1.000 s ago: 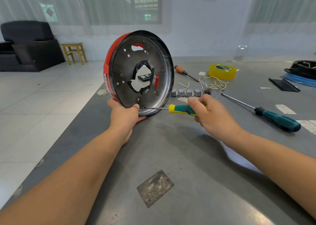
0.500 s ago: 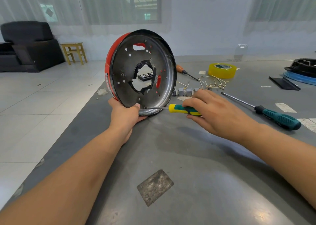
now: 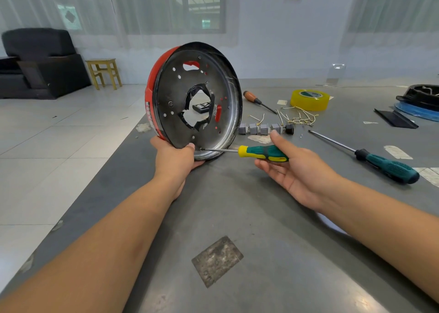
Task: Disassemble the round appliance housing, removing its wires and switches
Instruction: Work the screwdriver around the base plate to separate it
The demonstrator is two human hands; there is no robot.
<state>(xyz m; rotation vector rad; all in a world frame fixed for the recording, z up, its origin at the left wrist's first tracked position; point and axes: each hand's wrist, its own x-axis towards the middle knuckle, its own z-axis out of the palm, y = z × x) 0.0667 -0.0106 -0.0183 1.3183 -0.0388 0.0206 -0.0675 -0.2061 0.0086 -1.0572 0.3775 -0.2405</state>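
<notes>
Gleaming round metal housing (image 3: 202, 103), upright

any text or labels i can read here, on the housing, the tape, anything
Nothing can be read.
Housing: white lettering on its red side, seen edge-on, unreadable.
Tape roll: green and white label on its top, too blurred.
Small black part seen through the housing's hole: white marks, too small.
Screwdriver in the right hand: no legible print.

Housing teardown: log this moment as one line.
left hand grips housing upright on table | right hand palm-up cradling screwdriver | tip at lower rim | switches on table
</notes>
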